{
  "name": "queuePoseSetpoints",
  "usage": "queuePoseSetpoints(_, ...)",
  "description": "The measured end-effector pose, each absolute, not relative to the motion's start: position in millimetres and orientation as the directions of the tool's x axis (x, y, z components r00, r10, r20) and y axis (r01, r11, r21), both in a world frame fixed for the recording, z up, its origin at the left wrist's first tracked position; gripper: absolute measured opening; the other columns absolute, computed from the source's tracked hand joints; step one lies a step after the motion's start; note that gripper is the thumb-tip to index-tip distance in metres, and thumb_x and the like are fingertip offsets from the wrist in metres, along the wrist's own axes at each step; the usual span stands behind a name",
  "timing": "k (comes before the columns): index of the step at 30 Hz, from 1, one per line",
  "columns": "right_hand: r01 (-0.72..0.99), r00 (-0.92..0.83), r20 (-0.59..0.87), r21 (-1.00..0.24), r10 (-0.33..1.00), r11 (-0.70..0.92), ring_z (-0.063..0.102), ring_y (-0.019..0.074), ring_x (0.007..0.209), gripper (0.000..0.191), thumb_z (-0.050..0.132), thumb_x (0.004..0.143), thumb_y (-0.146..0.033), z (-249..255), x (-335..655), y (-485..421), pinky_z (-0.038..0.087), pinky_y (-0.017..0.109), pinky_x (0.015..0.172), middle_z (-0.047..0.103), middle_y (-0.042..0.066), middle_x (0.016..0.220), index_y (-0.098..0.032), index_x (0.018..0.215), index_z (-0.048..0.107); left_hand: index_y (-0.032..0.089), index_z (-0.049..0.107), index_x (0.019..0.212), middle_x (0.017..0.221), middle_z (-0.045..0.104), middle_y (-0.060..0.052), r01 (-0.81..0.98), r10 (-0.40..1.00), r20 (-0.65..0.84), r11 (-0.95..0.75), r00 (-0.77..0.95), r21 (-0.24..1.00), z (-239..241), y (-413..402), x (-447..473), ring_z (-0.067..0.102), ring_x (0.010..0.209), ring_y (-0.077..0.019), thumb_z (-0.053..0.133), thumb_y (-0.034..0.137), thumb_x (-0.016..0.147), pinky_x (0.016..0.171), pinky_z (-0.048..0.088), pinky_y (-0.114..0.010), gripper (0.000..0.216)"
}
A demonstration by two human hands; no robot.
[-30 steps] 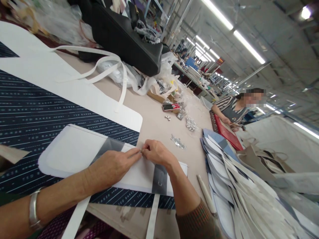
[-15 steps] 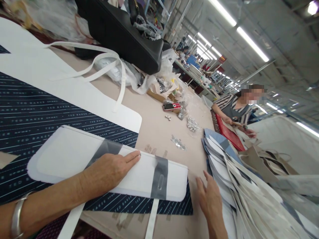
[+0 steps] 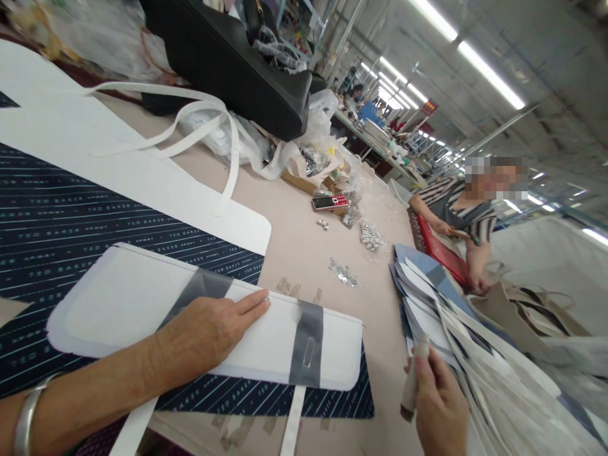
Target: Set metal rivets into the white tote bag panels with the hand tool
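My left hand (image 3: 209,332) lies on a white bag panel (image 3: 263,329), fingers stretched out and together, pressing it flat. Two grey strips (image 3: 310,342) cross this panel; the right one has a long slot, and a white strap (image 3: 293,415) hangs below it. Underneath is dark blue striped lining (image 3: 142,209) with printed lettering. To the right of the panel, my right hand (image 3: 439,396) is closed round a short whitish tool (image 3: 412,383) with a dark brown lower end; its exact kind is unclear.
Stacked white and blue pieces with straps (image 3: 456,335) lie at the right. Small metal parts (image 3: 342,272) and a red phone (image 3: 330,202) are on the table (image 3: 294,237). A black bag (image 3: 237,69) stands behind. A co-worker (image 3: 460,209) sits beyond with a red piece.
My right hand was empty with its fingers apart; now it grips the whitish tool, slightly farther right. My left hand has stayed on the panel.
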State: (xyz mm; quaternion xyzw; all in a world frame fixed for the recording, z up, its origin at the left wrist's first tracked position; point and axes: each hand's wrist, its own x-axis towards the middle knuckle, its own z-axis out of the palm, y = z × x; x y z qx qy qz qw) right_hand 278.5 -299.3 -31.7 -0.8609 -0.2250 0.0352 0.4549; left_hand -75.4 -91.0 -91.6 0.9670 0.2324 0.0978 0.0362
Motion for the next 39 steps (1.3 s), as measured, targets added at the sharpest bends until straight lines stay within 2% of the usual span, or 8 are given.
queuePoseSetpoints(2,0.113,0.902,0.042,-0.984,0.43,-0.141,0.068,0.0199,0.084,0.047,0.086,0.074,-0.05,-6.4,254.6,-277.6,0.057,0.036,0.08,0.072,0.002,0.095,-0.023,0.108,0.07,0.019,0.062,0.146,0.159,0.057,-0.007,0.456,0.469,0.165,-0.883,0.867,0.112,-95.4,-91.0,-74.3,0.077,0.082,-0.0193,0.037,-0.009,0.088,0.065,0.061,-0.033,0.069)
queuePoseSetpoints(5,-0.212,0.828,-0.047,-0.948,0.56,0.235,0.066,0.0145,0.081,0.037,0.087,0.069,-0.035,19.3,211.3,-234.9,0.059,0.032,0.08,0.067,-0.001,0.089,-0.021,0.098,0.068,0.019,0.062,0.145,0.158,0.058,-0.009,0.443,0.463,0.206,-0.886,0.862,0.135,-101.8,-91.6,-74.5,0.077,0.085,-0.0207,0.037,-0.009,0.087,0.067,0.062,-0.035,0.069)
queuePoseSetpoints(8,-0.47,0.732,-0.159,-0.822,0.662,0.321,0.056,0.0114,0.063,0.028,0.085,0.071,-0.034,18.2,173.1,-189.6,0.057,0.031,0.069,0.055,-0.007,0.071,-0.021,0.081,0.062,0.016,0.063,0.144,0.156,0.06,-0.012,0.426,0.451,0.231,-0.892,0.862,0.154,-103.8,-93.1,-75.8,0.078,0.09,-0.0227,0.038,-0.008,0.088,0.07,0.064,-0.037,0.066)
queuePoseSetpoints(11,-0.601,0.682,-0.265,-0.734,0.682,0.316,0.037,0.0084,0.045,0.047,0.08,0.082,-0.04,-5.3,149.3,-150.3,0.048,0.026,0.055,0.033,-0.013,0.052,-0.022,0.063,0.041,0.016,0.061,0.145,0.154,0.061,-0.013,0.437,0.463,0.202,-0.885,0.863,0.159,-99.3,-94.2,-76.0,0.078,0.091,-0.023,0.038,-0.009,0.089,0.072,0.064,-0.037,0.065)
queuePoseSetpoints(15,-0.637,0.67,-0.324,-0.714,0.668,0.292,0.016,0.0072,0.04,0.056,0.07,0.092,-0.044,-41.7,137.1,-119.9,0.034,0.021,0.046,0.015,-0.015,0.047,-0.024,0.061,0.028,0.014,0.058,0.147,0.153,0.062,-0.014,0.423,0.453,0.17,-0.887,0.875,0.184,-93.0,-93.3,-75.1,0.078,0.091,-0.0223,0.04,-0.009,0.09,0.071,0.064,-0.035,0.064)
queuePoseSetpoints(21,-0.589,0.655,-0.226,-0.751,0.721,0.299,0.008,0.0084,0.046,0.061,0.069,0.092,-0.045,-65.7,136.7,-114.7,0.035,0.019,0.047,0.006,-0.015,0.053,-0.024,0.063,0.02,0.009,0.062,0.142,0.147,0.067,-0.017,0.371,0.406,0.244,-0.912,0.881,0.177,-97.3,-92.9,-74.7,0.079,0.087,-0.0234,0.043,-0.005,0.088,0.064,0.064,-0.035,0.059)
queuePoseSetpoints(33,-0.477,0.677,-0.098,-0.813,0.729,0.333,0.002,0.008,0.044,0.056,0.068,0.091,-0.036,-58.1,122.2,-107.5,0.033,0.016,0.039,0.006,-0.014,0.052,-0.024,0.063,0.02,0.009,0.064,0.138,0.149,0.065,-0.017,0.366,0.437,0.292,-0.891,0.851,0.267,-101.4,-94.8,-72.5,0.079,0.081,-0.0224,0.047,-0.001,0.084,0.061,0.063,-0.036,0.057)
queuePoseSetpoints(39,-0.373,0.518,0.127,-0.857,0.846,0.357,0.013,0.0058,0.035,0.05,0.067,0.094,-0.039,-38.9,93.9,-99.6,0.033,0.017,0.038,0.02,-0.014,0.044,-0.022,0.059,0.036,0.01,0.067,0.13,0.144,0.069,-0.017,0.358,0.443,0.333,-0.889,0.833,0.285,-99.4,-93.4,-74.4,0.08,0.088,-0.0233,0.044,-0.003,0.088,0.064,0.064,-0.034,0.05)
